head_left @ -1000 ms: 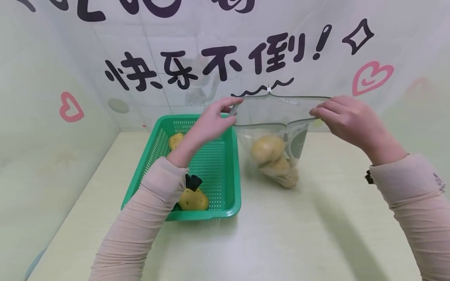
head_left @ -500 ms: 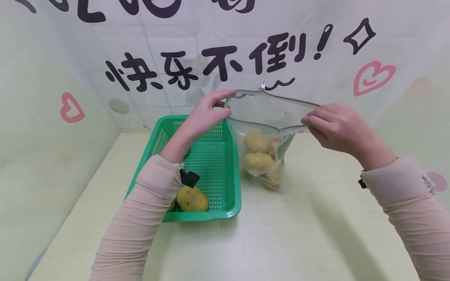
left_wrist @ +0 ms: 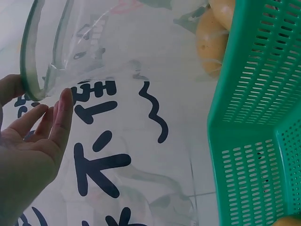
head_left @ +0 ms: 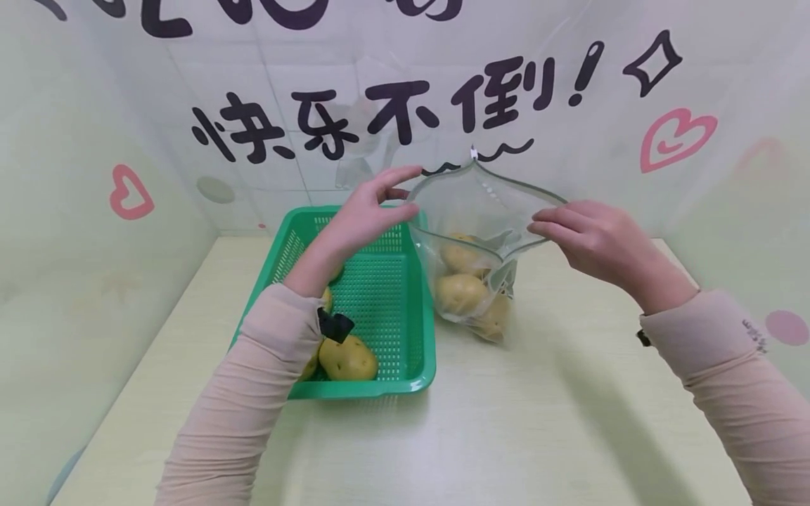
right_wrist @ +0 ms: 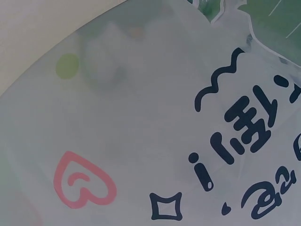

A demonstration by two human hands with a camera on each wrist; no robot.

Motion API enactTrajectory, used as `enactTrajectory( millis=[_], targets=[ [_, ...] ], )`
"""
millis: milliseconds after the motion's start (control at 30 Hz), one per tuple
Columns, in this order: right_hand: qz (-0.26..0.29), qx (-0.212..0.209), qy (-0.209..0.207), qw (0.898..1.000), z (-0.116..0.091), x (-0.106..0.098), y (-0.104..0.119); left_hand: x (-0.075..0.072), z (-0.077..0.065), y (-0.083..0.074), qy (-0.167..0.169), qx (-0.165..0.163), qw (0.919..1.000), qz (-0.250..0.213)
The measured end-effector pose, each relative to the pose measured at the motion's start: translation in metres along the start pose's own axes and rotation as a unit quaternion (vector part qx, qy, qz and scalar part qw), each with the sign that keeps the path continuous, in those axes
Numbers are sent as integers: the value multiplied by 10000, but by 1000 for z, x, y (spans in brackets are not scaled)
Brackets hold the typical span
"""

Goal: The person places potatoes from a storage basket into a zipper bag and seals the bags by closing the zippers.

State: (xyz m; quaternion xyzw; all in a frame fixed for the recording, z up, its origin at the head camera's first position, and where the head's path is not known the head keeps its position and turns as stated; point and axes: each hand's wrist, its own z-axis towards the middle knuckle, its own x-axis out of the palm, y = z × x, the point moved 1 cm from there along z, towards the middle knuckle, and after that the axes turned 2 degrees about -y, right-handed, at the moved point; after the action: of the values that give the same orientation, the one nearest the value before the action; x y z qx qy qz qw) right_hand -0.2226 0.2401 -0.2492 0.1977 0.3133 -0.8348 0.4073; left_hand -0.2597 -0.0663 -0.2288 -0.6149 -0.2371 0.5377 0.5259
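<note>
A clear zip bag stands with its mouth spread wide beside the basket; several potatoes fill its lower part. My left hand is at the left end of the mouth, thumb and fingers parted around the rim. In the left wrist view its fingers are mostly straight, with a fingertip at the bag's rim. On the opposite side my right hand pinches the rim between thumb and fingertips. The right wrist view shows neither this hand nor the bag.
Left of the bag sits a green perforated basket with a potato and others partly hidden behind my left arm. A black device is strapped at the left wrist. A printed backdrop rises behind the pale table.
The bag has come left and settled beside the basket, its mouth gaping wider. My right hand has moved left and lower with the rim. My left hand's fingers have spread from their earlier pinch.
</note>
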Motion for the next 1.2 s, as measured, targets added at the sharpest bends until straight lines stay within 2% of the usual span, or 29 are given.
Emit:
enactTrajectory(
  millis=[200,467,700,933,1200],
  targets=[
    [9,-57,31,10000,0,4,2,-3,-3,5,64,-70,9999,-86],
    [42,-62,-26,10000,-2,8,4,-1,-5,8,118,65,9999,-91],
    [4,-66,-73,10000,-3,9,5,-1,-7,9,91,71,9994,-333],
    [42,-74,-56,9999,-4,10,4,-8,-7,17,-42,15,10000,-52],
    [63,-68,-83,9999,-5,12,4,-21,-6,33,-402,-170,9987,261]
  ],
)
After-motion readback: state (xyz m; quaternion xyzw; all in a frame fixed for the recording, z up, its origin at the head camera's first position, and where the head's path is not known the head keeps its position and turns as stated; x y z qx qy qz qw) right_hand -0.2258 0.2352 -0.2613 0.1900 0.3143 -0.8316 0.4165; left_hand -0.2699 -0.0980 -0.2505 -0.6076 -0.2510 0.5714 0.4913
